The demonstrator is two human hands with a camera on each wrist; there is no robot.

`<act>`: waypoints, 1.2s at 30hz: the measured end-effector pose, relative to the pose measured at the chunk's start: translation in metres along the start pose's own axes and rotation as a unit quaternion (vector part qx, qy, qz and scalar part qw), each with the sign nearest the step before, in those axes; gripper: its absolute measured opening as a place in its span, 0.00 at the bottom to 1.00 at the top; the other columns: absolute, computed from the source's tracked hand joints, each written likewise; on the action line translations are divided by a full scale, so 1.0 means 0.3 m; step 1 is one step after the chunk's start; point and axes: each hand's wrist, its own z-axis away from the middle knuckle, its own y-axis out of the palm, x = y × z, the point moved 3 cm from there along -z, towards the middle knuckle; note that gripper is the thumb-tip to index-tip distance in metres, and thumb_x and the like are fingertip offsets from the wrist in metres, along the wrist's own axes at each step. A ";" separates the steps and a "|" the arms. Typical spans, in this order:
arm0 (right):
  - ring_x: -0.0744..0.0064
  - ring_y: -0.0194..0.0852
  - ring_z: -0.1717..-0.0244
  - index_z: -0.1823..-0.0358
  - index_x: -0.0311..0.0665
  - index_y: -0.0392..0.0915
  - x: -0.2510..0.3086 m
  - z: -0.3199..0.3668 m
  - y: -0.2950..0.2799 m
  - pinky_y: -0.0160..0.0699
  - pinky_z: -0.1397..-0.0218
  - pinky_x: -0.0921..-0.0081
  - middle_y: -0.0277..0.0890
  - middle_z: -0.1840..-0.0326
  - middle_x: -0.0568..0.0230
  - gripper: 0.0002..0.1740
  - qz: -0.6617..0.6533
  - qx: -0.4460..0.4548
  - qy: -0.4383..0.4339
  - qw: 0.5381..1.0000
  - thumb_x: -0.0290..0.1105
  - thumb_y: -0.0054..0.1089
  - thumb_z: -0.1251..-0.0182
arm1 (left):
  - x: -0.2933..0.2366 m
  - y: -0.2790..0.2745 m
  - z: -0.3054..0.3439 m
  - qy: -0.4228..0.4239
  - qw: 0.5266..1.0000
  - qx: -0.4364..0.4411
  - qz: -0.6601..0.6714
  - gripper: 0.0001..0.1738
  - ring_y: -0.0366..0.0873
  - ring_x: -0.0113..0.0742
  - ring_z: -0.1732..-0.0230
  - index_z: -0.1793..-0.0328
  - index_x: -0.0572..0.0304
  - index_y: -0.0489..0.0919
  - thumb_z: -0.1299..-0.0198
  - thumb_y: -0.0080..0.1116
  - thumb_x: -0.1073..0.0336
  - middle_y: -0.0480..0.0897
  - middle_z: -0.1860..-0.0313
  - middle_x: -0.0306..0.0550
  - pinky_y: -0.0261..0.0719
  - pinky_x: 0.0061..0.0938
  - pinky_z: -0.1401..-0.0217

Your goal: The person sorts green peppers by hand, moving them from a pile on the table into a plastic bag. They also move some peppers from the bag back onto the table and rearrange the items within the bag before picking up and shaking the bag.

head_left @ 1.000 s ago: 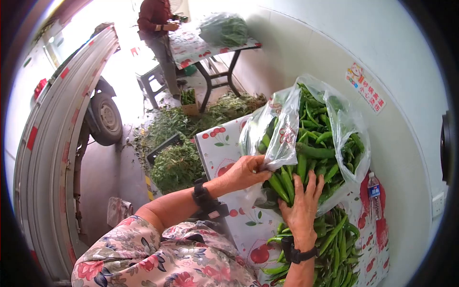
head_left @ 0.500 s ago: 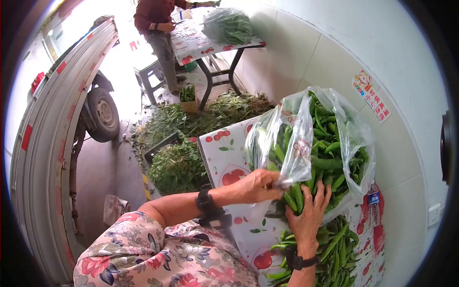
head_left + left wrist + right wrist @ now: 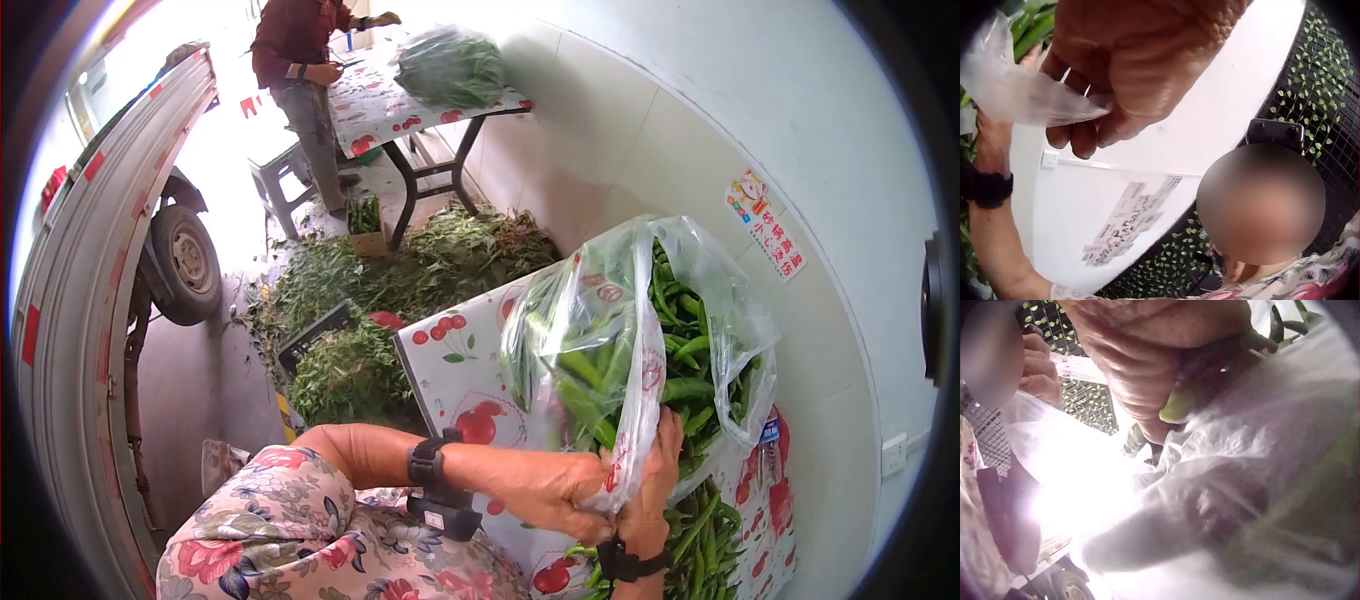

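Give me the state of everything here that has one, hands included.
Near clear plastic bag: mouth open, full of long green peppers.
Left hand: pinching the bag's plastic.
Right hand: resting on the peppers.
Far clear plastic bag: filled; open or tied, cannot tell.
Black plastic crate: heaped with leafy stems.
White wall socket: nothing plugged in.

Tiled wall (image 3: 600, 130), pale, with printed warning sticker (image 3: 766, 225) and power outlet (image 3: 894, 455). Black-legged table (image 3: 430, 105) carries a cherry-print cover; plastic stool (image 3: 275, 185) stands beside it. Bright light enters behind the truck (image 3: 110, 260).
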 end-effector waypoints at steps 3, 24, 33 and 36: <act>0.36 0.61 0.37 0.52 0.32 0.74 0.010 -0.029 0.009 0.67 0.37 0.53 0.66 0.40 0.43 0.26 0.022 0.002 0.010 1.000 0.31 0.68 0.55 | -0.028 0.002 -0.012 0.029 0.999 0.018 0.007 0.08 0.76 0.38 0.65 0.54 0.65 0.74 0.35 0.52 0.68 0.77 0.68 0.47 0.74 0.32 0.60; 0.43 0.65 0.39 0.44 0.34 0.70 0.010 -0.141 -0.010 0.70 0.39 0.58 0.71 0.43 0.50 0.33 0.008 0.049 0.062 0.997 0.29 0.71 0.56 | -0.137 -0.094 0.038 0.132 0.987 -0.016 0.094 0.07 0.72 0.34 0.70 0.57 0.64 0.74 0.35 0.54 0.67 0.75 0.72 0.45 0.71 0.29 0.66; 0.56 0.71 0.45 0.46 0.41 0.70 0.063 -0.219 0.010 0.78 0.50 0.62 0.74 0.50 0.60 0.31 0.073 0.033 0.053 0.995 0.30 0.70 0.53 | -0.136 -0.146 0.050 0.001 0.994 -0.088 0.067 0.09 0.76 0.30 0.66 0.55 0.66 0.77 0.38 0.58 0.69 0.80 0.66 0.43 0.76 0.26 0.61; 0.53 0.71 0.44 0.44 0.41 0.69 0.043 -0.164 0.017 0.77 0.47 0.62 0.75 0.50 0.59 0.32 0.033 0.006 0.082 0.996 0.31 0.71 0.54 | -0.185 -0.190 0.121 0.003 0.979 -0.178 0.097 0.13 0.79 0.29 0.66 0.53 0.68 0.79 0.35 0.58 0.63 0.82 0.64 0.44 0.79 0.26 0.64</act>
